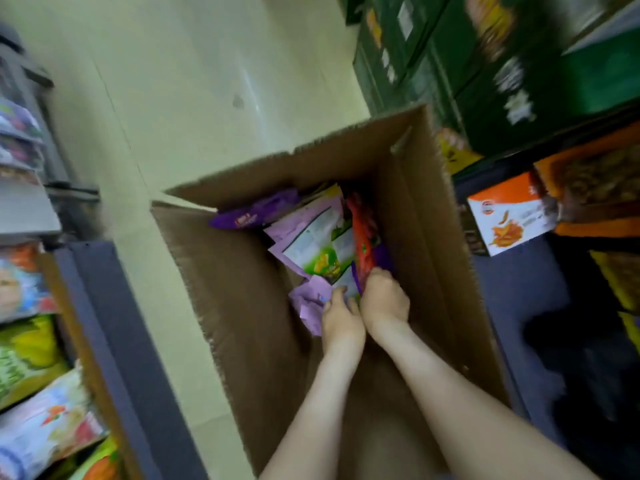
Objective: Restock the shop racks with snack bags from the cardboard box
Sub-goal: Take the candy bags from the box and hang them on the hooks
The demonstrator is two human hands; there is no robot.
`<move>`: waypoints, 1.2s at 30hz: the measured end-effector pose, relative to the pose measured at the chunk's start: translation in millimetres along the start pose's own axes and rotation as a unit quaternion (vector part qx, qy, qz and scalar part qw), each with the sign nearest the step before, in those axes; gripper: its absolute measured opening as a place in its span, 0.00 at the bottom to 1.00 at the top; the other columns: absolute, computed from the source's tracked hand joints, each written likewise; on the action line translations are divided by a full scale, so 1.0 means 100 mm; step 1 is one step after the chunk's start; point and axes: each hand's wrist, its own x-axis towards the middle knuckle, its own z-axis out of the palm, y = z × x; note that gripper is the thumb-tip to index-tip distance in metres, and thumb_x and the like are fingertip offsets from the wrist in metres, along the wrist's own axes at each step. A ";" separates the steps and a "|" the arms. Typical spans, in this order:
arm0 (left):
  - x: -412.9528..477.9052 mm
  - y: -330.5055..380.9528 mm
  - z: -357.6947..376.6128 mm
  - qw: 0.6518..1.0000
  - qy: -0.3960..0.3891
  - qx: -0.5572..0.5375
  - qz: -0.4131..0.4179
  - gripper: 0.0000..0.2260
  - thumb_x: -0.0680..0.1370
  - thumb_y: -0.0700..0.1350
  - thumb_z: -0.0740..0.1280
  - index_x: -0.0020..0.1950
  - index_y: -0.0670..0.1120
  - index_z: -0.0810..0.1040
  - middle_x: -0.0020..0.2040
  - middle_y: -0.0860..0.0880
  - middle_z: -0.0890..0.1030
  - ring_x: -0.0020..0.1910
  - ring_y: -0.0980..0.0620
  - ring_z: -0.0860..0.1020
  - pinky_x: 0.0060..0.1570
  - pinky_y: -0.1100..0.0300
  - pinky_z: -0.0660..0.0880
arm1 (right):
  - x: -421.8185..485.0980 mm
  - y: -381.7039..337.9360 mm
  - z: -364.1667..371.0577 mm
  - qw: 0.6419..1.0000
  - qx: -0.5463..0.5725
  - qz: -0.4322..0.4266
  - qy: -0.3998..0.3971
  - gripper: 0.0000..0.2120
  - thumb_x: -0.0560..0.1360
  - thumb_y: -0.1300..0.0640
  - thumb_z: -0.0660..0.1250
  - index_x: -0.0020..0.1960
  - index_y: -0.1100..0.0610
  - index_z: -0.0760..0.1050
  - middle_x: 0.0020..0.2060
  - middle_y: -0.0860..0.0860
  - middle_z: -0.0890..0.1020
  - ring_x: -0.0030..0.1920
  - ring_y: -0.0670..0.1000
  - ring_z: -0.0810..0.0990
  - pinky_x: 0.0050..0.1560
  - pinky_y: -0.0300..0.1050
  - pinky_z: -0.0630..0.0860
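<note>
At the far left of my view stands a rack (86, 306) with a dark blue frame, its tiers packed with snack packets (31, 299) in blue, green and orange; the print is too blurred for me to read. Next to it runs a strip of pale floor (180, 81).

The cardboard box (225, 271) sits on that floor between the racks, flaps up and open at the top. Its stock lies heaped at the far end: a dark purple bag (256, 213) against the far wall, then a loose pile of lilac bags (311, 233) with green print, then a red bag (363, 233) standing on edge near the right wall.

Both bare forearms reach down into the box side by side. The left hand (341, 320) has its fingers curled onto a crumpled lilac bag (308, 301) at the near edge of the pile, gripping it. The right hand (384, 299), touching the left, has its fingers hooked over the lower end of the red bag and grips it there; blur hides the exact finger placement.

To the right of the box I see stacked green cartons (485, 64) up top, and below them an orange and white carton (509, 220) on a dark shelf.
</note>
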 end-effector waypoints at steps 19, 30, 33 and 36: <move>-3.67 1.44 -0.93 0.911 -0.360 -0.133 0.153 0.22 0.70 0.49 0.74 0.59 0.40 0.76 0.50 0.41 0.84 0.42 0.45 0.83 0.47 0.45 0.80 | -4.20 1.85 -2.71 0.777 0.624 -0.079 -0.027 0.10 0.78 0.62 0.62 0.58 0.61 0.77 0.47 0.53 0.83 0.44 0.49 0.81 0.44 0.38 0.77; -5.90 0.86 0.70 0.810 -0.479 0.057 0.333 0.14 0.75 0.43 0.70 0.59 0.47 0.74 0.53 0.47 0.83 0.51 0.47 0.81 0.58 0.47 0.76 | -6.08 3.63 -2.36 0.591 0.765 -0.029 0.253 0.14 0.73 0.59 0.70 0.58 0.57 0.76 0.52 0.57 0.83 0.49 0.56 0.84 0.49 0.52 0.80; -6.46 0.80 1.04 0.785 -0.483 0.063 0.383 0.22 0.71 0.49 0.73 0.62 0.43 0.74 0.55 0.46 0.83 0.53 0.46 0.81 0.58 0.48 0.76 | -6.62 4.06 -2.23 0.563 0.769 -0.030 0.300 0.13 0.72 0.60 0.70 0.56 0.56 0.76 0.48 0.56 0.84 0.46 0.56 0.84 0.47 0.53 0.81; -7.02 0.87 1.23 0.774 -0.510 0.053 0.372 0.14 0.75 0.50 0.69 0.55 0.42 0.78 0.47 0.48 0.85 0.43 0.52 0.83 0.47 0.56 0.78 | -7.05 4.37 -2.18 0.541 0.772 -0.039 0.332 0.14 0.71 0.59 0.70 0.56 0.56 0.76 0.49 0.56 0.85 0.46 0.55 0.84 0.45 0.50 0.80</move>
